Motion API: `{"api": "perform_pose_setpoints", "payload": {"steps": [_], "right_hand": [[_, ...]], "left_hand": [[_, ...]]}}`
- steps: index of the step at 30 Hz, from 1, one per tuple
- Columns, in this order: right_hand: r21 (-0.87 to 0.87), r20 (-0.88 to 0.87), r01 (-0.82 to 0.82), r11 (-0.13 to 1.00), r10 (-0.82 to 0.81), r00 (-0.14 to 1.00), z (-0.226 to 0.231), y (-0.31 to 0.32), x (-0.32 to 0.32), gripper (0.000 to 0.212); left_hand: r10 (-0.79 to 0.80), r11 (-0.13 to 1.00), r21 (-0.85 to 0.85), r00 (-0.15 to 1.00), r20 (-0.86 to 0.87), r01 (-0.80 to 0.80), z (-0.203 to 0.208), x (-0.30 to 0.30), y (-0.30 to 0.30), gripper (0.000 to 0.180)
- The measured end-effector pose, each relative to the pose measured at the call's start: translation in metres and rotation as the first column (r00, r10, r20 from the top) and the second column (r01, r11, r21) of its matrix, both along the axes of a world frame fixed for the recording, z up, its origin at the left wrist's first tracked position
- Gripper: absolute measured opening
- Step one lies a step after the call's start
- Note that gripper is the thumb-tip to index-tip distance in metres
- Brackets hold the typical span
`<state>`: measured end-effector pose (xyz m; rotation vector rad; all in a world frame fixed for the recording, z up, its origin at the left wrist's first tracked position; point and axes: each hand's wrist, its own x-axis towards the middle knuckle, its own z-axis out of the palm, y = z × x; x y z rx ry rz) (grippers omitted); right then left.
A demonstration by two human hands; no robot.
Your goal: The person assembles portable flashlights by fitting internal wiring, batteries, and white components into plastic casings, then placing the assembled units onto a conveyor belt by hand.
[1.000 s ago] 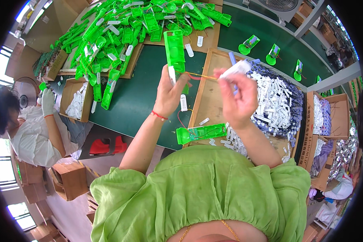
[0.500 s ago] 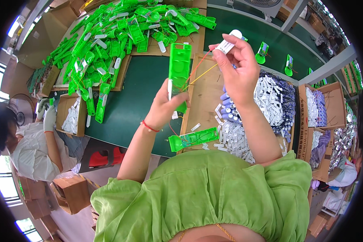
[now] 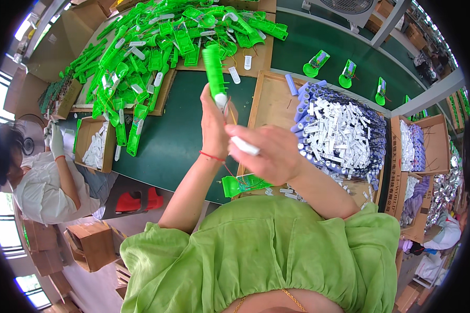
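My left hand (image 3: 215, 128) grips a long green plastic shell (image 3: 214, 70), held upright and smeared by motion. A white round part (image 3: 221, 100) shows at its lower end, by my fingers. Close beside it, my right hand (image 3: 274, 154) is closed on a white plastic piece (image 3: 244, 146), which sticks out past the fingertips. A thin wire (image 3: 228, 169) hangs down between the hands; where its ends go is hidden. Below them lies another green shell (image 3: 237, 186) with a small circuit board and wires, partly covered by my right hand.
A heap of green shells (image 3: 156, 57) covers the far left. On the right, a shallow wooden tray (image 3: 261, 101) holds purple battery cells (image 3: 304, 107) and white pieces (image 3: 344, 128). Green shells (image 3: 348, 73) stand on the green surface beyond. A co-worker (image 3: 52, 177) sits at left.
My right hand has come down and left from beyond the tray to beside my left hand, bringing the white piece; the stretched wires have slackened. The green shell has shifted up and left, tilting.
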<state>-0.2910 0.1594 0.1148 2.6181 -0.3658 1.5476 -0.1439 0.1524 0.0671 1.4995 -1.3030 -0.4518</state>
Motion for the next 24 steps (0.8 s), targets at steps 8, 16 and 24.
{"api": "perform_pose_setpoints", "payload": {"steps": [8,16,24], "right_hand": [[0.651,0.514,-0.194,0.734,-0.237,0.825,0.025,-0.055,-0.014,0.021],[0.543,0.556,-0.159,0.825,-0.211,0.804,-0.004,-0.034,-0.011,0.026],[-0.049,-0.004,-0.011,0.999,0.011,1.000,0.008,-0.009,0.007,0.023]], "left_hand": [[-0.260,0.959,0.068,0.948,-0.186,0.276,0.018,0.006,0.017,0.049],[-0.084,0.995,0.056,0.996,0.042,0.082,0.015,0.000,0.012,0.055],[-0.120,0.993,0.098,0.726,0.677,0.073,0.008,0.001,0.011,0.061]]}}
